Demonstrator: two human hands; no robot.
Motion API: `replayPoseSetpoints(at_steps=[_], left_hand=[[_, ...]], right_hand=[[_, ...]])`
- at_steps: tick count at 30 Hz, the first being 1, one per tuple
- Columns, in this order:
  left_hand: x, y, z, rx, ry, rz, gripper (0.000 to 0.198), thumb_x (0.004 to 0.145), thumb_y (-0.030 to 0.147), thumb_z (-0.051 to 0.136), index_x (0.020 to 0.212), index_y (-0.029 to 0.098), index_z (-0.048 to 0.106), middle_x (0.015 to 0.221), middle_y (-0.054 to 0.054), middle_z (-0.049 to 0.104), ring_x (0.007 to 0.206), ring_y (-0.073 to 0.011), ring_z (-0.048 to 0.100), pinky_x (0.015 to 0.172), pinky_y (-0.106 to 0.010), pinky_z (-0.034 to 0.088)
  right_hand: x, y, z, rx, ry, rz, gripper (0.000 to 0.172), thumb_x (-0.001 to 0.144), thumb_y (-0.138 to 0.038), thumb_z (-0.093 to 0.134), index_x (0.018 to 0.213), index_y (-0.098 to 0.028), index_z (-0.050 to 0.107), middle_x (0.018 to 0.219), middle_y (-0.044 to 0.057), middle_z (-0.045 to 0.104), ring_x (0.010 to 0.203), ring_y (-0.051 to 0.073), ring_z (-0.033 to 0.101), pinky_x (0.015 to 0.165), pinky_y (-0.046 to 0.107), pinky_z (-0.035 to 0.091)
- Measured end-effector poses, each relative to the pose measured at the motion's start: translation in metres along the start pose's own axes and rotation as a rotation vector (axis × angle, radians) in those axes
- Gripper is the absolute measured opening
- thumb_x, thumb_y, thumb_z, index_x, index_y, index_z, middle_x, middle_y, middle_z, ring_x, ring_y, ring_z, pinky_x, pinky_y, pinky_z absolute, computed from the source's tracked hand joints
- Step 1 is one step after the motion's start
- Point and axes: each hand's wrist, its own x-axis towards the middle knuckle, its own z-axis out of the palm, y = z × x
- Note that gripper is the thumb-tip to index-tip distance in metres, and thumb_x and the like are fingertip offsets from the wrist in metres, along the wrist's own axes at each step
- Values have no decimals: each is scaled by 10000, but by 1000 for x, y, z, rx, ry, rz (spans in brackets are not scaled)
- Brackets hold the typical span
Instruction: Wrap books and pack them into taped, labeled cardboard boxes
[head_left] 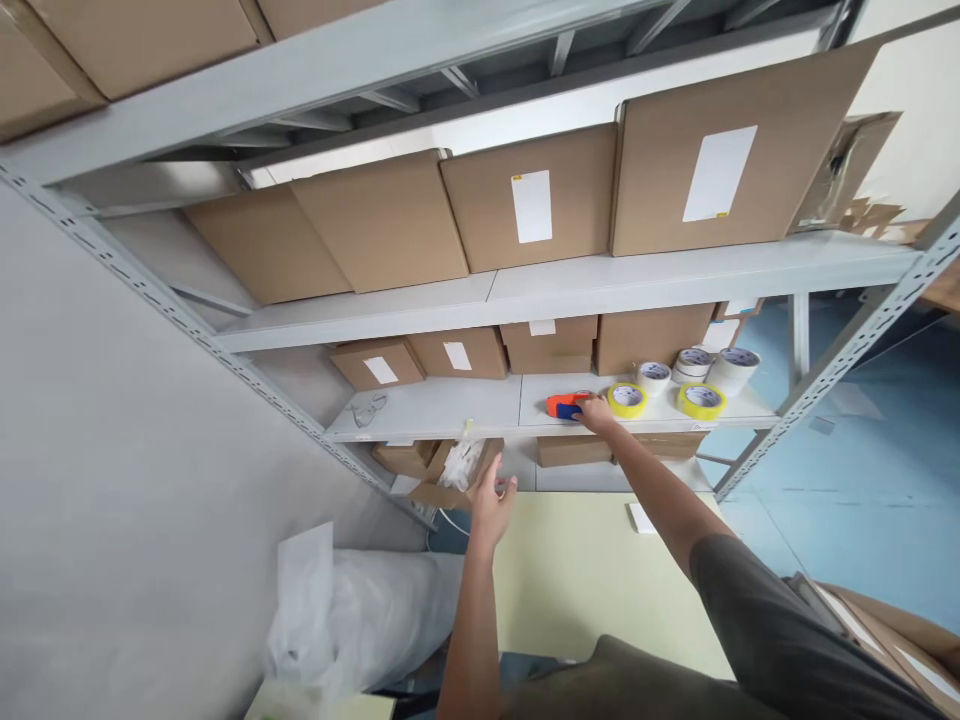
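Note:
On the middle shelf, my right hand (596, 414) is closed on an orange-and-blue tape dispenser (564, 404), which lies flat at the shelf's front. Just right of that hand lies a yellow-edged tape roll (627, 400), with another yellow tape roll (701, 401) farther along. Several white tape rolls (732, 371) stand behind them. My left hand (493, 502) is held lower, its fingers apart and nothing in it. Beside its fingertips is an open cardboard box (489, 455) with white plastic items (460, 464) inside.
Cardboard boxes (532, 200) line the grey metal shelving (420, 318). Clear glasses (369, 409) rest at the middle shelf's left end. Below is a pale yellow table (559, 570) with a small white object (641, 518) near its far edge. White wrapped material (367, 600) stands at left.

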Motion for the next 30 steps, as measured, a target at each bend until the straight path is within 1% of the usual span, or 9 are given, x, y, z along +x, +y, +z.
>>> replayPoseSetpoints(at_steps=[4, 6, 8, 11, 14, 17, 21, 26, 30], left_hand=[[1, 9, 13, 7, 25, 1, 653, 946, 436, 712, 1555, 252, 565, 1491, -164, 654, 1154, -271, 726, 936, -389, 585], [1, 12, 18, 8, 48, 6, 640, 938, 422, 723, 1537, 243, 586, 1462, -160, 677, 1188, -282, 717, 988, -413, 572], [-2, 14, 20, 11, 78, 9, 609, 918, 409, 748, 1492, 240, 634, 1420, -155, 706, 1212, -299, 709, 1021, -432, 562], [-11, 15, 17, 55, 106, 46, 505, 909, 385, 753, 1394, 251, 714, 1396, -131, 724, 1283, -315, 676, 1100, -446, 529], [-29, 11, 10, 191, 94, 77, 427, 958, 350, 676, 1369, 247, 727, 1437, -110, 704, 1364, -295, 629, 1191, -444, 467], [-53, -1, 0, 325, 114, 43, 446, 990, 306, 613, 1419, 213, 687, 1465, -125, 681, 1378, -286, 618, 1207, -449, 455], [-95, -31, -19, 428, 192, -32, 466, 996, 283, 593, 1452, 208, 656, 1468, -135, 671, 1387, -293, 604, 1209, -472, 457], [-161, -69, -52, 482, 252, -152, 544, 970, 245, 594, 1509, 170, 596, 1505, -149, 639, 1420, -306, 576, 1221, -490, 451], [-218, -90, -82, 490, 344, -277, 560, 978, 266, 601, 1531, 177, 577, 1547, -160, 606, 1447, -314, 562, 1234, -487, 438]], right_hand=[[-10, 0, -14, 130, 91, -35, 408, 907, -351, 809, 1279, -198, 739, 1326, 219, 722, 1312, 410, 608, 1141, 570, 440], [-23, -1, -20, 223, 117, -76, 437, 935, -382, 775, 1335, -215, 723, 1353, 195, 718, 1314, 390, 620, 1121, 534, 484], [-44, -1, -19, 342, 104, -131, 446, 967, -430, 728, 1359, -218, 719, 1321, 165, 747, 1257, 352, 676, 1067, 475, 540], [-86, -2, 0, 541, 69, -195, 477, 994, -510, 662, 1378, -232, 714, 1268, 129, 782, 1162, 311, 740, 993, 437, 594], [-131, -9, 34, 659, 148, -258, 562, 968, -568, 664, 1432, -253, 685, 1484, 140, 671, 1376, 344, 627, 1083, 500, 564], [-163, -24, 68, 733, 171, -227, 587, 974, -592, 627, 1444, -244, 675, 1528, 150, 631, 1429, 358, 577, 1152, 564, 513], [-178, -52, 101, 783, 116, -261, 636, 990, -598, 596, 1516, -242, 610, 1570, 140, 598, 1477, 352, 529, 1234, 580, 432], [-189, -101, 131, 846, -19, -323, 754, 993, -620, 583, 1623, -218, 481, 1665, 155, 489, 1552, 345, 446, 1267, 558, 399], [-209, -151, 146, 907, -173, -405, 756, 998, -603, 581, 1647, -241, 441, 1686, 145, 465, 1561, 332, 435, 1247, 557, 422]])
